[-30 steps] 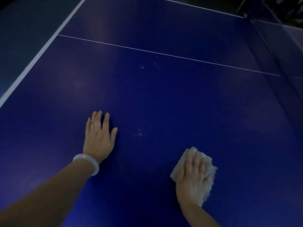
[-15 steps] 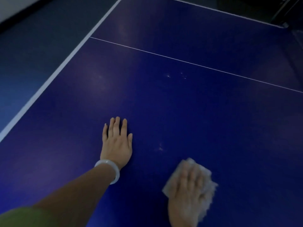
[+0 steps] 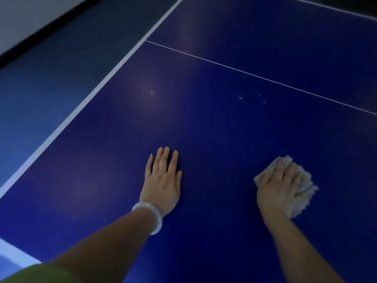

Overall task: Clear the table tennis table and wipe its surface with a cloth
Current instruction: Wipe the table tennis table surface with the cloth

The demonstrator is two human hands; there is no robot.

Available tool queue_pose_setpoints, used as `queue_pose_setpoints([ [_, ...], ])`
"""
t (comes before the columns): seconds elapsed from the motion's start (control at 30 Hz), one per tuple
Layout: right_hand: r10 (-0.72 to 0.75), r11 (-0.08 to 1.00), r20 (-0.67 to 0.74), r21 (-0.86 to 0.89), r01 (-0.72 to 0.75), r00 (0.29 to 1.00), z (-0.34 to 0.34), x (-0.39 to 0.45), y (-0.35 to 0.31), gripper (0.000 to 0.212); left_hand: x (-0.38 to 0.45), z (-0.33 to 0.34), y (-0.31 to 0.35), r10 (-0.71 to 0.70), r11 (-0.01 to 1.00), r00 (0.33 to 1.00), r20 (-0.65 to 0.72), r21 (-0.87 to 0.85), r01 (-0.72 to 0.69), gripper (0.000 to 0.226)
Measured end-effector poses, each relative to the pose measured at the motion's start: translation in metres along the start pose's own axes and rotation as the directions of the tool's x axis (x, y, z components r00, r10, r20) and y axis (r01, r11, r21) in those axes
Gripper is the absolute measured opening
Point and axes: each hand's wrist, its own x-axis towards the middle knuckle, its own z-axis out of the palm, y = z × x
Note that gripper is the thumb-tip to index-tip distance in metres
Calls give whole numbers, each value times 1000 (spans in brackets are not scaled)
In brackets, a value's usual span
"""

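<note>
Green sleeve fabric point(image 3: 34, 272) occupies the lower left corner of the frame, nearest the camera. From it the left forearm runs up to a pale bangle point(image 3: 152, 216) at the wrist. The left hand point(image 3: 163, 182) lies flat on the table tennis table point(image 3: 214, 129), palm down, fingers straight and held close together; it holds nothing and appears to serve as a brace.

At lower right of centre, the right hand point(image 3: 279, 188) presses a crumpled pale cloth point(image 3: 304, 186) against the blue surface. Fingers lie extended over the cloth, slightly parted; whether the thumb hooks under the fabric cannot be determined. The cloth protrudes past the fingertips and the outer edge of the hand.

Step in hand, as judged: wiping the near half. No loose objects show on the visible surface, so clearing appears complete here.

Recommended technique:
1. Keep the palm flat so pressure spreads across the whole cloth.
2. Work in overlapping passes toward the small pale specks point(image 3: 253, 99) above centre right.
3. Continue to the thin white centre line point(image 3: 255, 75) and the white edge stripe point(image 3: 98, 88) at left.
4. Shift the bracing hand before reaching far.

Beyond the edge stripe, dark floor point(image 3: 51, 68) fills the upper left.
</note>
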Motion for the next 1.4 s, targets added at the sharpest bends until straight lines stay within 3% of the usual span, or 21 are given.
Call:
queue_pose_setpoints([
  [0.07, -228, 972, -47, -74, 224, 972, 11, -45, -27, 79, -2, 1, -2, 1, 1000, 1000, 9, 6, -2, 60],
  [0.1, -392, 917, -55, -103, 386, 918, 17, -65, -41, 80, -2, 1, -3, 0, 1000, 1000, 11, 14, 0, 60],
  [0.17, -718, 692, 1, -110, 714, 696, 25, -90, -59, 70, -2, 0, -4, -5, 1000, 1000, 10, 15, 4, 61],
  [0.2, -814, 574, 32, -98, 813, 579, 22, -85, -60, 66, -1, 0, -4, -7, 1000, 1000, 8, 13, 7, 61],
  [0.23, -858, 505, 46, -116, 856, 512, 17, -68, -54, 64, -1, -1, -3, -10, 1000, 1000, 3, 12, 10, 60],
  [0.27, -859, 495, 54, -175, 851, 510, 11, -47, -42, 66, 0, -1, -2, -12, 1000, 1000, -2, 14, 12, 60],
  [0.3, -817, 550, 50, -232, 802, 575, 7, -23, -26, 71, 0, -1, -1, -13, 1000, 1000, -4, 18, 13, 60],
  [0.33, -712, 675, 25, -250, 694, 701, 4, 3, -6, 76, -1, -1, 0, -15, 1000, 1000, -2, 23, 15, 60],
  [0.37, -543, 825, -14, -199, 529, 840, -2, 27, 12, 78, -1, -1, 1, -19, 999, 1000, -3, 29, 19, 60],
  [0.4, -356, 930, -34, -109, 351, 934, -9, 46, 27, 73, -2, 0, 1, -24, 999, 1000, -6, 35, 24, 60],
  [0.43, -202, 979, -5, -16, 202, 979, -15, 58, 33, 65, -2, 0, 0, -29, 999, 1000, -7, 37, 29, 59],
  [0.5, -98, 995, 17, 25, 98, 995, -19, 63, 24, 57, -3, 1, 0, -37, 998, 999, -2, 42, 37, 59],
  [0.63, -313, 949, 10, -40, 313, 950, -9, 53, 0, 60, -3, -4, 4, -34, 998, 999, 25, 58, 32, 60],
  [0.8, -352, 934, -22, -66, 350, 936, -3, 57, 7, 63, 4, -12, 5, -9, 998, 1000, 16, -70, 10, 64],
  [0.93, -346, 938, -29, -48, 344, 938, -1, 58, 4, 63, 73, -19, 6, 13, 997, 999, -36, -81, -16, 73],
  [1.07, -323, 944, 8, -60, 323, 946, -4, 61, 4, 64, 144, -14, 9, -106, 994, 994, 12, 12, 106, 80],
  [1.23, -215, 976, 8, 27, 214, 977, -15, 119, -10, 57, 159, 0, 5, -129, 991, 991, -43, 15, 130, 73],
  [1.4, 9, 990, 60, 137, -17, 998, -26, 202, -63, 60, 160, 1, 5, -123, 992, 991, -42, 5, 124, 72],
])
